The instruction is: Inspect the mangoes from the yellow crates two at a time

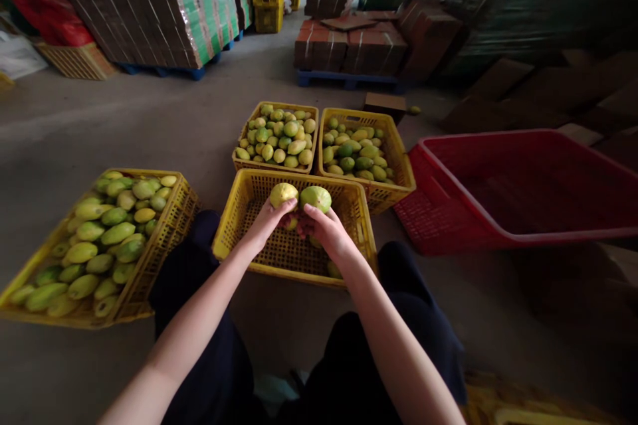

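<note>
My left hand (273,218) is closed around a yellow lemon (284,194). Beside it, my right hand (325,224) grips a greener lemon (316,198). Both hands are close together above a yellow plastic crate (238,216) with slatted sides. A few lemons lie low in that crate, partly hidden by my hands and wrists; one of them (333,270) shows near the front wall. My fingertips are mostly hidden beneath the fruit.
To the left stands a yellow crate (162,239) heaped with lemons. Behind the near crate are two more filled ones, a left crate (276,106) and a right crate (399,159). A large red basket (448,229) sits at right. Strapped cardboard (349,46) rests on a blue pallet further back.
</note>
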Motion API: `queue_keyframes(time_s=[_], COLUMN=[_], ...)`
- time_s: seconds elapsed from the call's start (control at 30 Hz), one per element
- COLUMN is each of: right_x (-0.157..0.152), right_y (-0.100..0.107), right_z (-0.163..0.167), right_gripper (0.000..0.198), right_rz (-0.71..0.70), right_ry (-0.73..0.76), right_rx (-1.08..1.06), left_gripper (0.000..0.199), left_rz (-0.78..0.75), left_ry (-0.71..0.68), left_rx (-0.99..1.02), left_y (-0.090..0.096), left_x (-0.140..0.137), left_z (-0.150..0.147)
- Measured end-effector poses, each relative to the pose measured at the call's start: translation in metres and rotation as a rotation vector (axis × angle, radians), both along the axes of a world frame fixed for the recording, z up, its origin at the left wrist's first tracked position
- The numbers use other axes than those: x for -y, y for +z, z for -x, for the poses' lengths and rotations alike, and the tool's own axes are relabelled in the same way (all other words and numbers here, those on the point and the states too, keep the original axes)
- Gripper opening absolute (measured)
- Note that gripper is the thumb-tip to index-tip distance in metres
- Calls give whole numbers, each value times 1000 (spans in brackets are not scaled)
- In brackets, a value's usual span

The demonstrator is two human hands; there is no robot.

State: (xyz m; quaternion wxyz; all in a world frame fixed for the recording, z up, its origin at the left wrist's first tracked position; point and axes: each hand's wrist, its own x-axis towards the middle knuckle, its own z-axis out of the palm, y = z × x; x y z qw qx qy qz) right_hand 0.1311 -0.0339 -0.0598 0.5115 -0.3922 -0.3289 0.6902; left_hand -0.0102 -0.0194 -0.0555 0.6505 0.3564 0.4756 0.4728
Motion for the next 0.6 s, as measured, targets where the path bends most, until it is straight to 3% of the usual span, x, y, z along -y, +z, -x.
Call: queue_keyframes(time_s=[0.13,0.3,0.6], right_x=[1,1,-1], right_y=[-2,-3,-3], right_z=[-1,-1,-2], right_gripper=[36,31,41], right_rz=[-44,-73,-30], right_ry=[19,28,31], right_rx=[49,79,45], left_gripper=[17,28,47], left_rz=[9,-46,-126], left_ry=[-14,-44,-65], left_rx=[-5,-14,-47], left_y=[5,7,2], left_x=[3,3,2], left_z=[-1,-2,-1])
